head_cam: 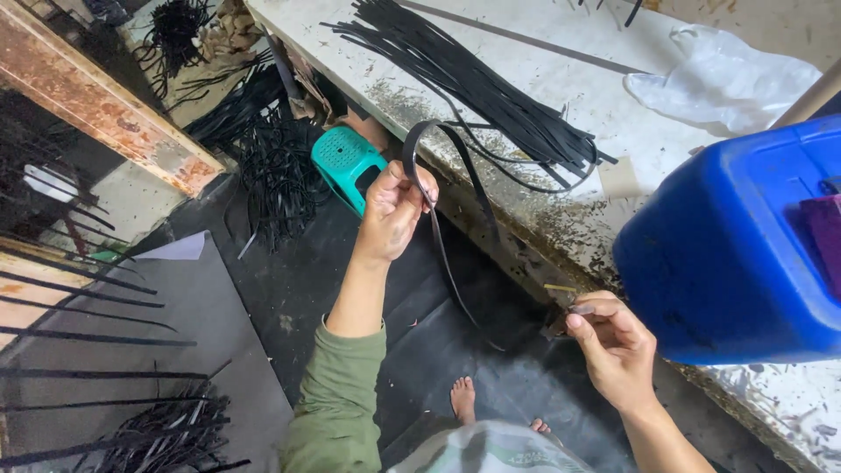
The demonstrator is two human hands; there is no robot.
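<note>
a: while the black strip [455, 254] is being held between both hands, which step is being logged?

b: a single strip is being handled apart from the bundle of black strips [491, 96] on the worktable [596, 105]. the left hand [394, 210] is being kept closed on the strip's upper part, thumb and fingers pinched narrow around it. the right hand [613, 337] is being kept closed near the lower end, with a small tool [561, 311] seemingly gripped there; its blade cannot be told.

a: and the next move?

b: judged only: the strip needs to be kept taut, and the lower grip steady at the table edge beside the blue drum [745, 254].

a: orientation of the strip?

b: its long axis is being run diagonally, from the upper left hand down toward the lower right hand. above the left hand it is being curled into a loop [438, 140] that arcs toward the table and hangs back down. it is being held in the air over the dark floor [289, 298], in front of the table edge, near a teal stool [346, 162].
</note>
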